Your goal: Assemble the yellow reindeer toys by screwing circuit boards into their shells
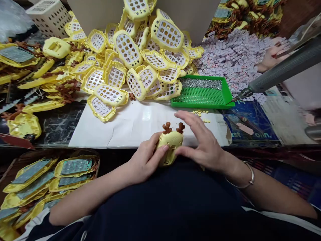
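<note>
A yellow plastic toy casing (170, 142) with two brown antlers is held close to my body, its back with screw holes and a recess turned up. My left hand (147, 154) is closed around its left side, the thumb resting on the back. My right hand (203, 144) is open at the casing's right side, fingers spread; its thumb tip is at the casing's edge, and whether it touches I cannot tell. White paper (130, 129) covers the bench just beyond both hands.
Yellow front shells (127, 48) are piled ahead. A green tray (200, 105) holds small screws, with an electric screwdriver (276, 73) above its right corner. Behind lie many small white pieces (230, 53) and another person's hand (269, 58). Shells with circuit boards (75, 165) fill a box at lower left.
</note>
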The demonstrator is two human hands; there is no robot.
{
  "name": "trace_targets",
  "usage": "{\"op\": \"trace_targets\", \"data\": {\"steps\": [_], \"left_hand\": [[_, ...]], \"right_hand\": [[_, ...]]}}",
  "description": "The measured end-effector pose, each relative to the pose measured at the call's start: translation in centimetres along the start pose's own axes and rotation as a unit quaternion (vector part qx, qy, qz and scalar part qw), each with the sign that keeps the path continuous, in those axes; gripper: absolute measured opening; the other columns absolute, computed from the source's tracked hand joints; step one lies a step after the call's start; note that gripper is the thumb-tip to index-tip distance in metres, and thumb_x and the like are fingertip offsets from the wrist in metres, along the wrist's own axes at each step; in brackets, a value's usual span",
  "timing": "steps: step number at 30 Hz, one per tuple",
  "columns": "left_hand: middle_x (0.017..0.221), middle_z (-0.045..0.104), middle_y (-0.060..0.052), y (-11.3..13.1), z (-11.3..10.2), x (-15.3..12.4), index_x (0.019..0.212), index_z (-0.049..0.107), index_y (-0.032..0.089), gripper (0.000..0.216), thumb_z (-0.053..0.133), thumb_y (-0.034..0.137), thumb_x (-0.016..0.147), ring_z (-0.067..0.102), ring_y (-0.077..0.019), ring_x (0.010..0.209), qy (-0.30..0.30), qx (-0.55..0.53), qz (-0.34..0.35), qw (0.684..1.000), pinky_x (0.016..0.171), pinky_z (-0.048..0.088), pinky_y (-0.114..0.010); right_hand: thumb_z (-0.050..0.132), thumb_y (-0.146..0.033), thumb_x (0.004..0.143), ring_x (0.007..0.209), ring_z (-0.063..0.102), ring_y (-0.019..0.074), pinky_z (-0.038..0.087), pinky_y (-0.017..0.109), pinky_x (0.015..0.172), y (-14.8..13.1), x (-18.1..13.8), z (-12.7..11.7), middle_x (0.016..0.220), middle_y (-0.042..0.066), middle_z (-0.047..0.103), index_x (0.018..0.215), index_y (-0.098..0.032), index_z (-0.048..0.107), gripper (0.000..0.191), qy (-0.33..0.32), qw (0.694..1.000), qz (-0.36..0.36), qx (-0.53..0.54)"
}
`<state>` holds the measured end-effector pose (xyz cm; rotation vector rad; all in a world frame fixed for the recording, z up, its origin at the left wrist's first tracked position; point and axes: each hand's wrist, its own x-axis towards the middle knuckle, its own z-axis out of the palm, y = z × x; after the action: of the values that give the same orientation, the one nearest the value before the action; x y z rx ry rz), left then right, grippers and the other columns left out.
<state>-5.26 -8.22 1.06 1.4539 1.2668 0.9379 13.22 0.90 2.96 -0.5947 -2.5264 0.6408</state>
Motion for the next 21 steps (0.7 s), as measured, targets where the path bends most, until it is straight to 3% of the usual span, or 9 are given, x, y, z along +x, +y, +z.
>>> {"op": "trace_targets", "data": {"steps": [2, 5, 8, 13, 17, 21], "left_hand": [[0.094, 0.066, -0.007, 0.3, 0.0, -0.1, 0.115, 0.047, 0.015, 0.027, 0.039, 0.031, 0.095, 0.060, -0.0168, 0.076, -0.025, 0.074, 0.029, 0.997, 0.071, 0.046, -0.029], [0.094, 0.068, -0.009, 0.2, 0.2, -0.3, 0.125, 0.044, 0.012, 0.034, 0.037, 0.029, 0.095, 0.063, -0.0193, 0.075, -0.042, 0.140, 0.064, 0.987, 0.070, 0.048, -0.031], [0.094, 0.069, -0.010, 0.0, 0.6, -0.4, 0.127, 0.043, 0.012, 0.036, 0.036, 0.028, 0.096, 0.065, -0.0207, 0.075, -0.038, 0.156, 0.079, 0.984, 0.070, 0.049, -0.032], [0.098, 0.070, -0.011, 0.1, 0.7, 0.0, 0.120, 0.050, 0.011, 0.033, 0.038, 0.028, 0.095, 0.065, -0.0207, 0.080, -0.041, 0.118, 0.038, 0.991, 0.074, 0.050, -0.033], [0.099, 0.069, -0.008, 0.3, 0.5, 0.3, 0.117, 0.053, 0.012, 0.032, 0.040, 0.031, 0.095, 0.063, -0.0183, 0.085, -0.058, 0.051, -0.006, 0.997, 0.077, 0.049, -0.030], [0.099, 0.069, -0.009, 0.6, 0.6, 0.1, 0.112, 0.054, 0.012, 0.029, 0.039, 0.031, 0.095, 0.062, -0.0177, 0.084, -0.062, 0.055, -0.009, 0.997, 0.077, 0.048, -0.030]], "right_hand": [[0.059, -0.046, 0.088, 0.097, 0.062, 0.0213, 0.050, 0.038, 0.088, -0.3, 0.6, -0.7, 0.104, 0.010, 0.065, 0.114, -0.016, 0.059, 0.039, -0.013, 0.997, 0.053, 0.050], [0.063, -0.033, 0.088, 0.076, 0.060, 0.0133, 0.048, 0.025, 0.070, -0.7, 1.2, -1.1, 0.082, 0.003, 0.063, 0.084, -0.015, 0.063, 0.019, -0.074, 0.984, 0.087, 0.135], [0.066, -0.025, 0.085, 0.074, 0.059, 0.0114, 0.046, 0.023, 0.068, -0.9, 1.2, -0.8, 0.080, 0.002, 0.063, 0.081, -0.014, 0.063, 0.012, -0.067, 0.980, 0.097, 0.160], [0.064, -0.019, 0.082, 0.071, 0.057, 0.0111, 0.046, 0.024, 0.067, -0.6, 0.7, 0.1, 0.075, 0.002, 0.062, 0.077, -0.015, 0.062, 0.007, -0.024, 0.978, 0.112, 0.176], [0.069, -0.024, 0.078, 0.071, 0.057, 0.0105, 0.045, 0.023, 0.066, -0.3, 1.0, -0.2, 0.077, 0.001, 0.064, 0.076, -0.015, 0.064, 0.011, -0.056, 0.955, 0.180, 0.230], [0.069, -0.026, 0.075, 0.072, 0.057, 0.0107, 0.044, 0.023, 0.066, -0.5, 1.5, -0.8, 0.078, 0.000, 0.065, 0.079, -0.015, 0.066, 0.012, -0.104, 0.924, 0.236, 0.281]]}}
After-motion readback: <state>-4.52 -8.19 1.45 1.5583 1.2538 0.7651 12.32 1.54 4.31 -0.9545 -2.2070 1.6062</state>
